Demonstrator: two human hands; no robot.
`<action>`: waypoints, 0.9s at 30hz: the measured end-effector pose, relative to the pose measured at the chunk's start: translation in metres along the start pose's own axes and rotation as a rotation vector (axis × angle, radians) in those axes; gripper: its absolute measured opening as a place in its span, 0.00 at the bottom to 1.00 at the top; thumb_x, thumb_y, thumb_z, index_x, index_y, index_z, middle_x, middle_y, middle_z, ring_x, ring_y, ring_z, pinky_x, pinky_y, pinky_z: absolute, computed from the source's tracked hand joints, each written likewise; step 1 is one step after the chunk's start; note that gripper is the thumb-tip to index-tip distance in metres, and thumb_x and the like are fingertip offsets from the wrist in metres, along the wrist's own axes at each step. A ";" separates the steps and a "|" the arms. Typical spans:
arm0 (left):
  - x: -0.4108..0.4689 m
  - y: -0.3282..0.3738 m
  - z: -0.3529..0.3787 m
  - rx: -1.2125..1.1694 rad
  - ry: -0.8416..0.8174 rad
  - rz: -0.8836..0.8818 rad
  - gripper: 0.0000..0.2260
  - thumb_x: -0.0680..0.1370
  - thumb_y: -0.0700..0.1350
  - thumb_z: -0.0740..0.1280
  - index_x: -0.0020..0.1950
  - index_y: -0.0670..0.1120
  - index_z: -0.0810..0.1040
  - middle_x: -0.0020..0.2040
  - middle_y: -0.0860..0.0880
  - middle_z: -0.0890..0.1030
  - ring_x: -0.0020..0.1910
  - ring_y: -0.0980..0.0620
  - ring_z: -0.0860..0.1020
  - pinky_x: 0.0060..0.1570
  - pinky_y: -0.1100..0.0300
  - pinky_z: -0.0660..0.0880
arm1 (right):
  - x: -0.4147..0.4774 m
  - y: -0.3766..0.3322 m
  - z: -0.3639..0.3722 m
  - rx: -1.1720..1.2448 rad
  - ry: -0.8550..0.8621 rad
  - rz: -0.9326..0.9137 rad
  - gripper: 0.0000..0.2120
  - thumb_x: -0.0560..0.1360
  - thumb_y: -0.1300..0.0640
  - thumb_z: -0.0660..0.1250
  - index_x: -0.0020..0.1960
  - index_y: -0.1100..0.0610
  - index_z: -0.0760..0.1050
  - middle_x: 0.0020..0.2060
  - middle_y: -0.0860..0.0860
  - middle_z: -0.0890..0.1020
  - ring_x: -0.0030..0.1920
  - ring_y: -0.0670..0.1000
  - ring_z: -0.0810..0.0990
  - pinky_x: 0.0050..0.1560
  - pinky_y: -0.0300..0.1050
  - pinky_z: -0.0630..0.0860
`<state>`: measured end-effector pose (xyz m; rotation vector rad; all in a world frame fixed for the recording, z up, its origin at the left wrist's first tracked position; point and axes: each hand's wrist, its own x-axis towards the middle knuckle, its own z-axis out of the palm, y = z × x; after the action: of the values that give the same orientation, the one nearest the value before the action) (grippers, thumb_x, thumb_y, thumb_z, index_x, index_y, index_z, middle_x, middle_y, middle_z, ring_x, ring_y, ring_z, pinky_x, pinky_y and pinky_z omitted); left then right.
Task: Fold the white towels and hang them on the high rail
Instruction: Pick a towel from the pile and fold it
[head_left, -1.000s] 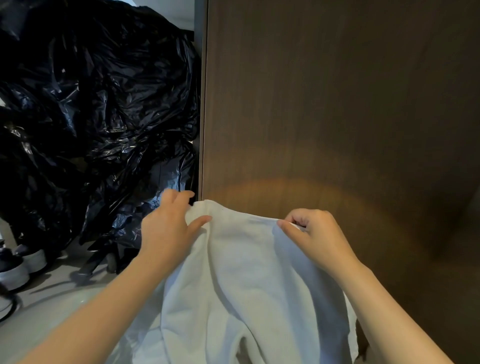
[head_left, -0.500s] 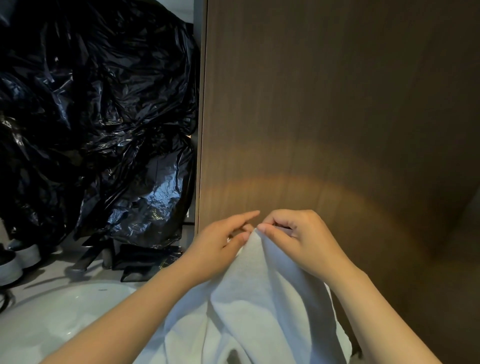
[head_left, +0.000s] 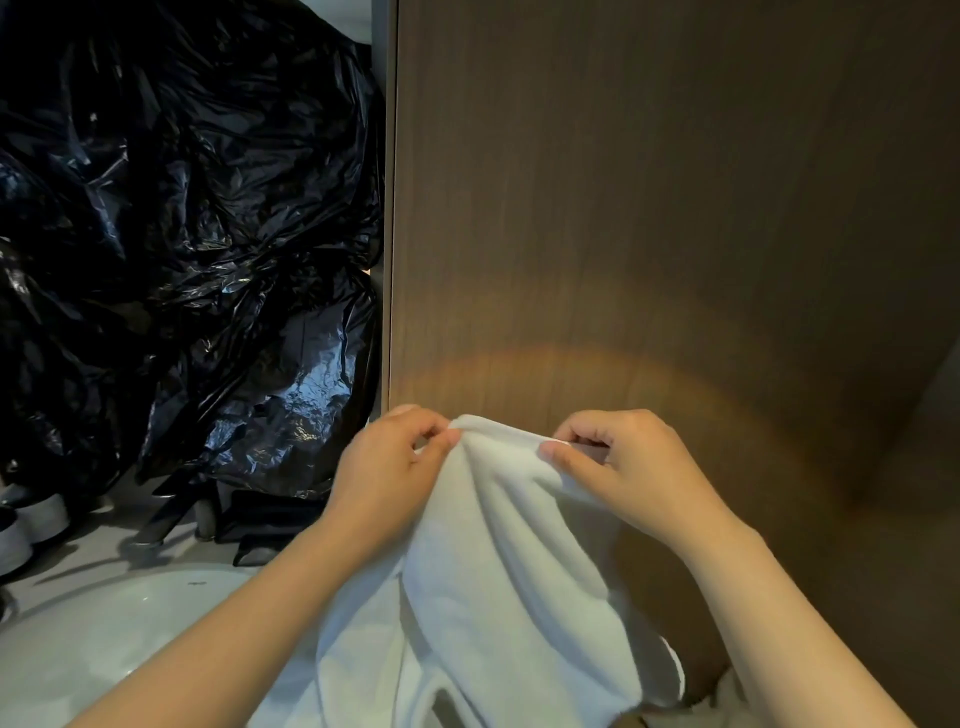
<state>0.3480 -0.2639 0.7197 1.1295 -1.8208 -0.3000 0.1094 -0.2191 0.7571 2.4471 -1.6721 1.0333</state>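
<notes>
The brown wood-grain panel (head_left: 675, 208) fills most of the view, and no rail shows on it or above it. By my reading the hanging has not begun, and the high rail lies somewhere out of frame. Left of the panel, the heap of black plastic bags (head_left: 182, 234) shows no towel, and no folded or hung towel appears anywhere, so how many are done cannot be told. The step in hand looks like an early fold, with squaring up, further folds and the lift to the rail left to do.

The one white towel (head_left: 498, 571) is held up in front of the lower part of the panel, between the two forearms, and its lower part runs out of the bottom of the frame. It is plain, thick and soft, falling in long loose lengthwise folds. More than one layer shows at its lower right edge, but it is not a neat rectangle.

The left hand (head_left: 389, 467) and the right hand (head_left: 623, 467) are near each other, with a short span of the top edge bunched between them. On each hand the curled fingers (head_left: 558, 452) and thumb pinch that edge, and none of them is spread
</notes>
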 end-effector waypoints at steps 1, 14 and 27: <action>0.003 -0.005 -0.003 0.024 0.022 -0.032 0.07 0.79 0.49 0.65 0.42 0.53 0.80 0.41 0.58 0.77 0.41 0.61 0.74 0.42 0.57 0.72 | -0.002 0.004 -0.004 -0.021 -0.008 0.024 0.13 0.75 0.37 0.64 0.39 0.43 0.79 0.34 0.37 0.80 0.42 0.40 0.79 0.39 0.41 0.79; 0.006 -0.011 -0.019 0.181 0.043 -0.055 0.02 0.76 0.53 0.68 0.45 0.57 0.78 0.44 0.58 0.78 0.42 0.64 0.75 0.36 0.65 0.68 | -0.001 0.008 -0.021 0.148 0.322 0.090 0.06 0.76 0.51 0.70 0.40 0.45 0.77 0.38 0.38 0.80 0.45 0.40 0.79 0.40 0.29 0.75; 0.013 0.064 -0.015 -0.449 -0.324 0.127 0.18 0.75 0.47 0.72 0.65 0.52 0.78 0.58 0.58 0.82 0.39 0.66 0.64 0.41 0.63 0.77 | 0.026 -0.050 -0.040 0.280 0.302 -0.079 0.04 0.76 0.54 0.70 0.42 0.49 0.79 0.39 0.39 0.80 0.47 0.41 0.79 0.42 0.27 0.74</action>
<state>0.3217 -0.2352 0.7746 0.6755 -1.9603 -0.8099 0.1360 -0.2048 0.8190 2.3288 -1.4087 1.6255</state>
